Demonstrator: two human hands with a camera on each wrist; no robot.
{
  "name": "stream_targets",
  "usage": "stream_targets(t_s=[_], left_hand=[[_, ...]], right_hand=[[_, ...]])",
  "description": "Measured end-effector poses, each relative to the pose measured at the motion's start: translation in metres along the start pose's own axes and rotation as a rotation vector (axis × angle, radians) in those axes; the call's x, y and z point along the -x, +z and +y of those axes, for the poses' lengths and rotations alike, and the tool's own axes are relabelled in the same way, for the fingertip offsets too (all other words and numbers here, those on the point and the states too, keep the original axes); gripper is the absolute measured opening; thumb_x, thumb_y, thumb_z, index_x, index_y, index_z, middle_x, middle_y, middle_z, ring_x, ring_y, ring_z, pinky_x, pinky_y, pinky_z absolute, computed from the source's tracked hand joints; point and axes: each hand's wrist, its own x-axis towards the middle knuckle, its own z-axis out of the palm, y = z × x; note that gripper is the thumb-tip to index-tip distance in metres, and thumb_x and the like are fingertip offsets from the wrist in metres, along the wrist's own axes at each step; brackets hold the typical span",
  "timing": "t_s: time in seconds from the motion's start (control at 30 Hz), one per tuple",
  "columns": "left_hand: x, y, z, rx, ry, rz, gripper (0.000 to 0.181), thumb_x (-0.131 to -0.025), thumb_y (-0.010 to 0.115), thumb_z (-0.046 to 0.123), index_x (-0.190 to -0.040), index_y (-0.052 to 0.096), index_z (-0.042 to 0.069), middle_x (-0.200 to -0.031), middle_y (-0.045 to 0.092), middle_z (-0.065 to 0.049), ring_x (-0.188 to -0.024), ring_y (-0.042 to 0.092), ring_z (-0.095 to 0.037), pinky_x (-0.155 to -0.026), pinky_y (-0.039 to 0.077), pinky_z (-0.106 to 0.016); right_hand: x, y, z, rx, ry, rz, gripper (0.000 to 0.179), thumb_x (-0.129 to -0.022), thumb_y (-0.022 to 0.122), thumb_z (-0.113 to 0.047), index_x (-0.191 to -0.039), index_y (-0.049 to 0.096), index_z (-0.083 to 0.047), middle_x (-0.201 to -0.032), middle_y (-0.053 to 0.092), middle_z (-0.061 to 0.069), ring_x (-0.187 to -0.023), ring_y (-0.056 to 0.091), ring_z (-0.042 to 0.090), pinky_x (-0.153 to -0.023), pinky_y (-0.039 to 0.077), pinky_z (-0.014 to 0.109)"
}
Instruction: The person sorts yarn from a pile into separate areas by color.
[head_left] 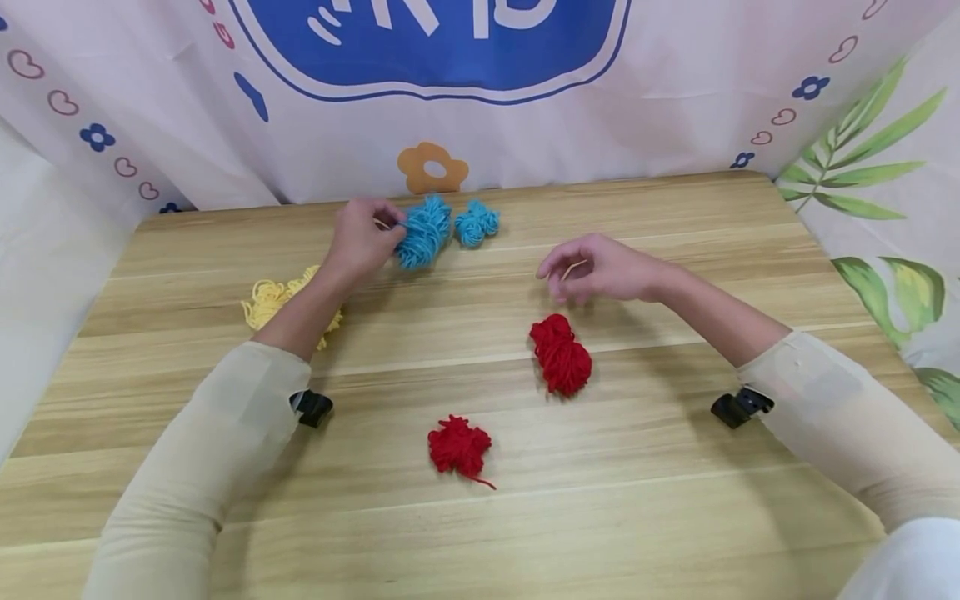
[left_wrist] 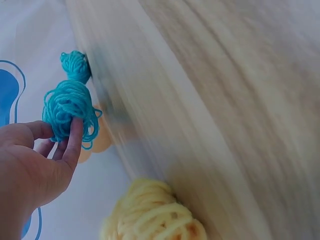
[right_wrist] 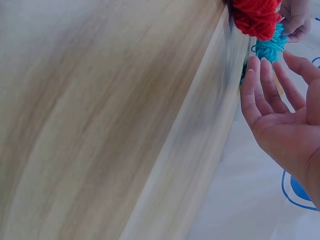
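At the table's far side my left hand (head_left: 366,236) pinches the near-left side of a larger bundle of blue yarn (head_left: 426,233). In the left wrist view its thumb and fingers (left_wrist: 75,140) press into the loops of the blue bundle (left_wrist: 70,107). A smaller blue yarn bundle (head_left: 477,223) lies just right of it. My right hand (head_left: 600,268) hovers with relaxed fingers and holds nothing, just beyond a long red yarn bundle (head_left: 562,356). The right wrist view shows its palm and loosely bent fingers (right_wrist: 270,90).
A yellow yarn bundle (head_left: 273,302) lies on the left, partly hidden by my left forearm. Nearer the front of the wooden table (head_left: 600,517) is a small red yarn bundle (head_left: 459,447) with a loose end. A printed white cloth (head_left: 675,125) hangs behind the table.
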Motion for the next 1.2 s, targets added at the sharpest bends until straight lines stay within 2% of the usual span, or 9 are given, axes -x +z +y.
stream_targets(t_s=[0.2, 0.3, 0.43, 0.53, 0.7, 0.9, 1.07, 1.2], left_hand=[[-0.004, 0.004, -0.001, -0.005, 0.016, -0.002, 0.014, -0.1, 0.061, 0.002, -0.106, 0.068, -0.008, -0.103, 0.063, -0.021, -0.084, 0.061, -0.026, -0.06, 0.051, -0.015], [-0.004, 0.005, 0.0, -0.003, 0.006, -0.03, 0.014, -0.101, 0.061, 0.003, -0.107, 0.067, -0.008, -0.105, 0.063, -0.02, -0.086, 0.061, -0.026, -0.062, 0.052, -0.016], [-0.003, 0.007, 0.001, 0.022, -0.004, -0.08, 0.015, -0.102, 0.061, 0.003, -0.111, 0.066, -0.008, -0.108, 0.062, -0.021, -0.089, 0.062, -0.028, -0.072, 0.061, -0.029], [-0.003, 0.008, 0.001, 0.043, 0.0, -0.109, 0.016, -0.102, 0.061, 0.003, -0.113, 0.066, -0.008, -0.109, 0.062, -0.021, -0.09, 0.063, -0.029, -0.077, 0.063, -0.038], [-0.003, 0.01, 0.0, 0.083, 0.011, -0.145, 0.016, -0.102, 0.062, 0.003, -0.113, 0.066, -0.008, -0.109, 0.06, -0.021, -0.091, 0.063, -0.029, -0.074, 0.063, -0.034], [-0.002, 0.011, 0.0, 0.106, 0.047, -0.162, 0.014, -0.101, 0.064, 0.001, -0.111, 0.067, -0.008, -0.105, 0.06, -0.02, -0.09, 0.066, -0.031, -0.071, 0.063, -0.032], [-0.002, 0.011, 0.0, 0.118, 0.049, -0.176, 0.013, -0.101, 0.063, 0.001, -0.11, 0.067, -0.008, -0.105, 0.06, -0.02, -0.09, 0.066, -0.03, -0.07, 0.062, -0.03], [-0.001, 0.011, 0.0, 0.125, 0.05, -0.175, 0.013, -0.101, 0.063, 0.001, -0.11, 0.066, -0.008, -0.106, 0.06, -0.02, -0.09, 0.066, -0.029, -0.071, 0.062, -0.029]], right_hand=[[0.004, 0.002, -0.001, 0.016, 0.021, -0.072, 0.034, -0.098, 0.067, -0.002, -0.129, 0.06, 0.009, -0.104, 0.067, 0.017, -0.093, 0.067, 0.032, -0.072, 0.059, 0.036], [0.005, 0.003, 0.0, 0.011, 0.033, -0.09, 0.035, -0.098, 0.069, -0.002, -0.13, 0.061, 0.008, -0.105, 0.067, 0.015, -0.093, 0.067, 0.031, -0.073, 0.058, 0.036], [0.004, 0.003, 0.0, 0.0, 0.047, -0.12, 0.036, -0.097, 0.07, -0.002, -0.131, 0.061, 0.007, -0.107, 0.067, 0.015, -0.093, 0.068, 0.03, -0.073, 0.058, 0.036], [0.004, 0.003, 0.0, -0.003, 0.055, -0.15, 0.037, -0.096, 0.071, -0.003, -0.131, 0.062, 0.005, -0.109, 0.067, 0.015, -0.093, 0.068, 0.029, -0.073, 0.059, 0.038], [0.004, 0.002, 0.001, -0.023, 0.032, -0.204, 0.037, -0.095, 0.071, -0.002, -0.131, 0.063, 0.006, -0.112, 0.067, 0.016, -0.095, 0.069, 0.027, -0.076, 0.06, 0.04], [0.004, 0.003, 0.004, -0.06, 0.039, -0.274, 0.039, -0.093, 0.073, 0.0, -0.13, 0.065, 0.006, -0.122, 0.067, 0.016, -0.109, 0.066, 0.03, -0.087, 0.06, 0.043], [0.004, 0.004, 0.003, -0.052, 0.045, -0.291, 0.04, -0.091, 0.077, -0.002, -0.13, 0.066, 0.004, -0.127, 0.067, 0.016, -0.113, 0.066, 0.032, -0.089, 0.06, 0.043], [0.004, 0.005, 0.003, -0.035, 0.055, -0.295, 0.038, -0.091, 0.077, -0.002, -0.127, 0.067, 0.002, -0.127, 0.066, 0.016, -0.111, 0.066, 0.031, -0.087, 0.06, 0.041]])
